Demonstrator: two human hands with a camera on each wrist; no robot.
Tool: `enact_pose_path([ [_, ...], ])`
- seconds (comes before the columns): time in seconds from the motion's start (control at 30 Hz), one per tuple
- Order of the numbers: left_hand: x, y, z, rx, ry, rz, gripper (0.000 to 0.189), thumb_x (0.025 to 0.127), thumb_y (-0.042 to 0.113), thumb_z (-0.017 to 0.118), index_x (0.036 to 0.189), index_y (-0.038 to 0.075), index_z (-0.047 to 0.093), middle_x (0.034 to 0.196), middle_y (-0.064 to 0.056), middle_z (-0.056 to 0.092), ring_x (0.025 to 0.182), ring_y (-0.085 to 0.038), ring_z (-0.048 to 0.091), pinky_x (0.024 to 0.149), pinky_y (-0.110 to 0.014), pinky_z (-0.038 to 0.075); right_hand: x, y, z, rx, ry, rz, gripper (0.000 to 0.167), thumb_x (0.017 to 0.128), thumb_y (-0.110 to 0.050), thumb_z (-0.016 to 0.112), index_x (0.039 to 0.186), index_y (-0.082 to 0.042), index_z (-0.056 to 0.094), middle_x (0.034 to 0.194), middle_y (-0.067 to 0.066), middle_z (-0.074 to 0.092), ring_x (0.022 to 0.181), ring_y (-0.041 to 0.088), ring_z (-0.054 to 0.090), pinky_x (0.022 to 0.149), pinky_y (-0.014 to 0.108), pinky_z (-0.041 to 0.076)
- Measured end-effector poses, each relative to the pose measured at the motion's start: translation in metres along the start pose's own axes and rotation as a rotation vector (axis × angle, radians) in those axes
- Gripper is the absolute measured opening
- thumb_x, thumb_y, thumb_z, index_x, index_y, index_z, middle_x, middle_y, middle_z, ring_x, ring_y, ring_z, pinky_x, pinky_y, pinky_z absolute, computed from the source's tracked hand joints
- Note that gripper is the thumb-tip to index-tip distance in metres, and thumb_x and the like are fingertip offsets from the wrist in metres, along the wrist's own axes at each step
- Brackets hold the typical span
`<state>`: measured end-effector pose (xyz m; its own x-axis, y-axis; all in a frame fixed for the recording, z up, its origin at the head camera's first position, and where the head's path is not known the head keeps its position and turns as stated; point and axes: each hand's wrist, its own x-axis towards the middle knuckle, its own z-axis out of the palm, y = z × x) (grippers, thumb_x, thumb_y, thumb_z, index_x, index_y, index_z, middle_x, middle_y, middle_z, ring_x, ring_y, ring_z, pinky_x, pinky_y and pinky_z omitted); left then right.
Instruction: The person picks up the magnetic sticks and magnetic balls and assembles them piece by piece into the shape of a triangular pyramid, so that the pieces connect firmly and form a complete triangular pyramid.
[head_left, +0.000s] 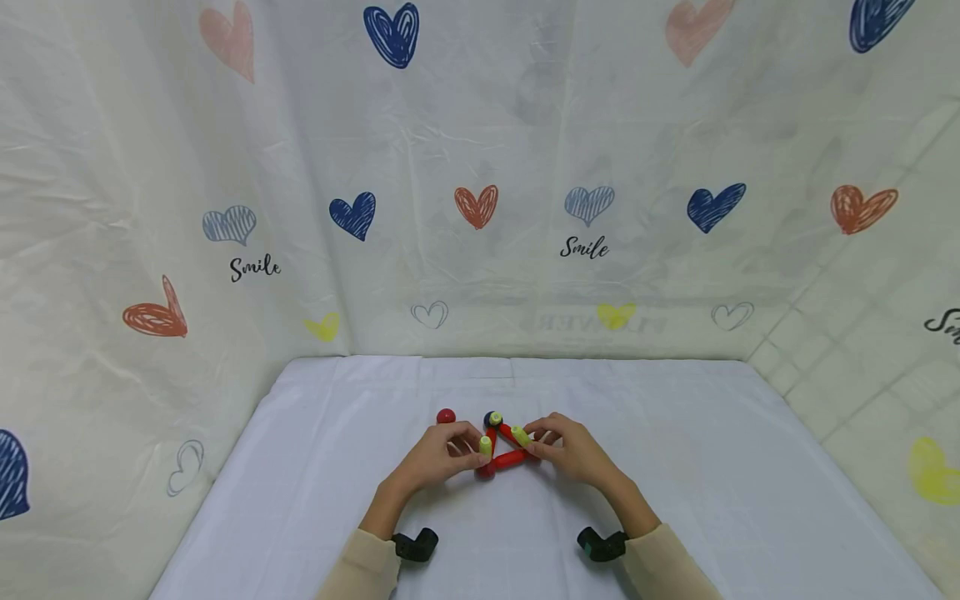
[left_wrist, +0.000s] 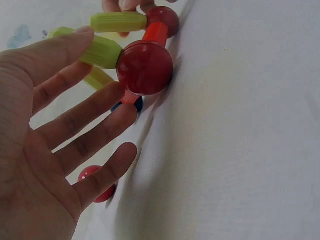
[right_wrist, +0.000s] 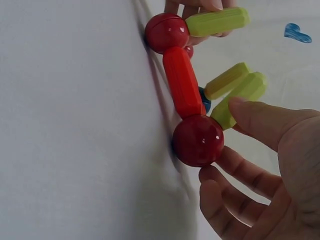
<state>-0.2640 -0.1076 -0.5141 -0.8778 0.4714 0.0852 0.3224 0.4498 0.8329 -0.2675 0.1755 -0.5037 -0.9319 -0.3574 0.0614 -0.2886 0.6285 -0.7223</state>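
Note:
A triangle of red building sticks (head_left: 511, 459) lies on the table, with red balls (left_wrist: 145, 67) at its two near corners and a dark blue ball (head_left: 491, 421) at the far one. Each corner carries a yellow-green stick pointing up. My left hand (head_left: 450, 454) pinches the left corner's yellow-green stick (head_left: 486, 447) between thumb and fingers, the other fingers spread loosely. At the right corner, my right hand (head_left: 572, 450) pinches another yellow-green stick (right_wrist: 245, 100), which leans to one side. The far yellow-green stick (right_wrist: 227, 81) is untouched.
A loose red ball (head_left: 446, 416) sits on the table just beyond my left hand. White cloth (head_left: 675, 467) covers the table. A curtain printed with hearts (head_left: 476, 206) hangs behind it and along the sides.

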Motion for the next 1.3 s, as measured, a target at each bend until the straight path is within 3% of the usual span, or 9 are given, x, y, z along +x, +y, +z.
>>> enact_pose_path([
  [0.2, 0.001, -0.004, 0.001, -0.004, 0.024, -0.014, 0.013, 0.092, 0.037, 0.076, 0.103, 0.031, 0.073, 0.097, 0.013, 0.071, 0.093, -0.008, 0.066, 0.085, -0.026, 0.054, 0.002, 0.000, 0.003, 0.013, 0.002, -0.003, 0.022, 0.095, -0.020, 0.074, 0.116, -0.016, 0.072, 0.103, 0.001, 0.067, 0.088, 0.015, 0.063, 0.067, 0.025, 0.049],
  [0.43, 0.003, -0.004, 0.003, 0.012, 0.066, -0.025, 0.021, 0.095, 0.035, 0.073, 0.112, 0.022, 0.074, 0.098, 0.007, 0.071, 0.091, -0.010, 0.065, 0.079, -0.026, 0.054, 0.001, -0.006, 0.006, 0.021, -0.007, 0.015, 0.020, 0.094, -0.021, 0.074, 0.114, -0.016, 0.072, 0.098, 0.000, 0.065, 0.085, 0.015, 0.061, 0.064, 0.026, 0.049],
  [0.7, 0.005, -0.005, 0.004, 0.062, 0.072, -0.015, 0.026, 0.099, 0.034, 0.068, 0.119, 0.018, 0.073, 0.100, 0.004, 0.072, 0.088, -0.009, 0.065, 0.077, -0.025, 0.054, 0.000, -0.008, 0.011, -0.012, 0.018, -0.011, 0.017, 0.094, -0.022, 0.074, 0.111, -0.017, 0.072, 0.093, -0.002, 0.063, 0.079, 0.011, 0.059, 0.063, 0.023, 0.048],
  [1.3, 0.006, -0.002, 0.006, 0.151, 0.056, -0.027, 0.029, 0.101, 0.035, 0.064, 0.123, 0.018, 0.070, 0.102, 0.006, 0.070, 0.091, -0.008, 0.062, 0.077, -0.025, 0.053, 0.001, -0.016, 0.019, -0.082, 0.064, 0.031, 0.015, 0.091, -0.021, 0.077, 0.104, -0.021, 0.070, 0.085, -0.005, 0.060, 0.074, 0.011, 0.054, 0.059, 0.024, 0.045],
])
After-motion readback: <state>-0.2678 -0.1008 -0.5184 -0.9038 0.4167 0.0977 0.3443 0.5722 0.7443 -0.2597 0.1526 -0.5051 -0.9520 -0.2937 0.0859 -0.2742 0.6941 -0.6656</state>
